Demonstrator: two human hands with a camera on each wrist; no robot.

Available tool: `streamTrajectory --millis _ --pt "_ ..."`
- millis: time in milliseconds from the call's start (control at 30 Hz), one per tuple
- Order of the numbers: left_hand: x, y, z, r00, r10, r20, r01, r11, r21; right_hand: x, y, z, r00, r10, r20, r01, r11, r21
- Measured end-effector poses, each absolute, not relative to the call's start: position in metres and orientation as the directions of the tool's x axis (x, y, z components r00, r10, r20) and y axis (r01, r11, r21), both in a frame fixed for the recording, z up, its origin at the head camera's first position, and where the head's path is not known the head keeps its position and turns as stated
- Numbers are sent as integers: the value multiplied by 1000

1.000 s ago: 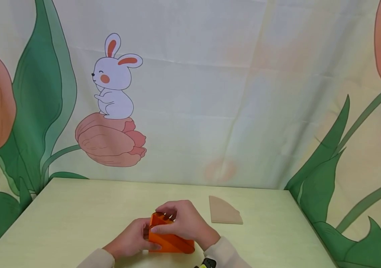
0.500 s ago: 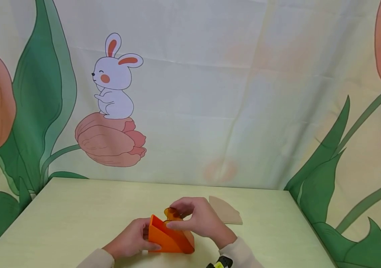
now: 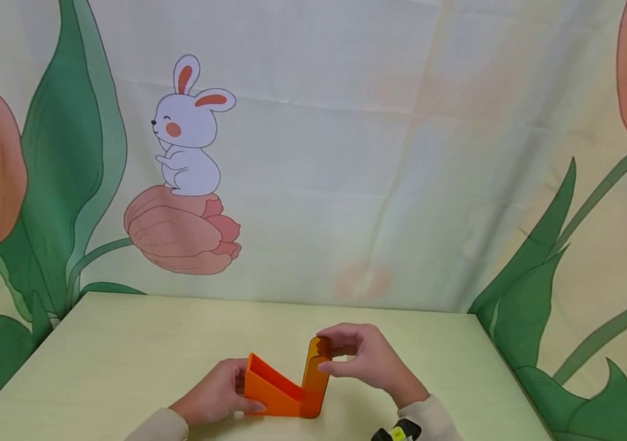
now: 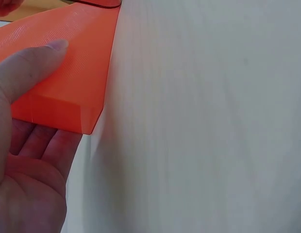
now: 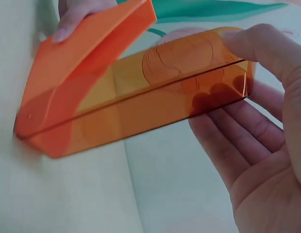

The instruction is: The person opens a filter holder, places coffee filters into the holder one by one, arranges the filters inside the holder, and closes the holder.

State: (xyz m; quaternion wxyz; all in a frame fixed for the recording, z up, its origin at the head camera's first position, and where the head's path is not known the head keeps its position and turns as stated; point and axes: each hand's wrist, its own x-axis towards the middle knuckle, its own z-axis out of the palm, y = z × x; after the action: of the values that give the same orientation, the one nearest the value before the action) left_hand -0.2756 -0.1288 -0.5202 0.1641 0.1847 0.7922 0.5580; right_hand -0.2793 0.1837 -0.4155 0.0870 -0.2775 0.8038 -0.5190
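An orange wedge-shaped plastic box (image 3: 271,395) rests on the table, its slanted side uncovered. Its see-through amber lid (image 3: 313,383) is hinged at the low right end and stands steeply up, swung away from the box. My left hand (image 3: 219,392) grips the tall left end; in the left wrist view the thumb lies on the side of the box (image 4: 77,82), fingers beneath or behind it. By its free end my right hand (image 3: 371,358) pinches the lid; the right wrist view shows the thumb on one side of the lid (image 5: 155,107) and fingers on the other.
A pale table (image 3: 142,343) extends around the box. Behind it hangs a cloth backdrop (image 3: 313,153) printed with a rabbit and tulips. The beige fan-shaped piece from earlier is out of sight in the head view, around where the right hand is.
My right hand has moved right with the lid, swinging it open from over the box to nearly upright. The left hand and box have stayed put. The beige piece has become hidden.
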Motion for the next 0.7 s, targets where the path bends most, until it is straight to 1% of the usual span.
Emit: streamTrajectory --millis 367,700 --pt "-275 -131 -519 -882 470 -42 118 307 945 -280 212 -424 -867 -481 127 -300 302 -905" --pt "-276 -129 -521 -879 476 -31 122 287 950 -276 232 -432 -872 -479 100 -272 303 -913"
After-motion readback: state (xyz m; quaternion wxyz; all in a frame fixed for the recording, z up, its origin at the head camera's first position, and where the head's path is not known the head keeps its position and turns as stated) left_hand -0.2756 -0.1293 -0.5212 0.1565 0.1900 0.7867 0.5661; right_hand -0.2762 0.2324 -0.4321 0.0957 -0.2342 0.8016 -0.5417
